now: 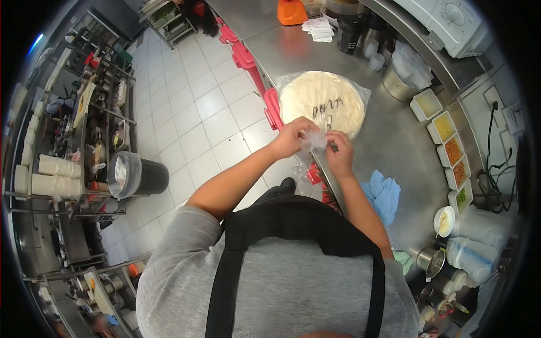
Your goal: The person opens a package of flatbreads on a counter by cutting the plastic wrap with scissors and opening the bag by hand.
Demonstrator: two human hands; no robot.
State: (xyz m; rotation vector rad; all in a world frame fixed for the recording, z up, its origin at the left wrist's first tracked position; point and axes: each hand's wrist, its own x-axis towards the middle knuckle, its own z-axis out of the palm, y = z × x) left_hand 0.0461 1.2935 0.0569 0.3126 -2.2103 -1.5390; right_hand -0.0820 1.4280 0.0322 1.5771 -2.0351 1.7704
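Observation:
A large round pale slab, flat in a clear plastic bag [322, 101] with dark handwritten letters, lies on the steel counter near its front edge. At the bag's near end the plastic is gathered into a bunch. My left hand [295, 137] closes on the left side of this bunched plastic. On its right side, my right hand [340, 152] pinches the plastic between thumb and fingers. Both hands are close together, over the counter's edge.
A blue cloth [383, 196] lies on the steel counter [417, 169] to the right. Small food containers [453, 152] line the wall side. An orange object [291, 12], cups and a metal pot [397, 84] stand farther back. A lined bin [149, 176] and shelves are at left.

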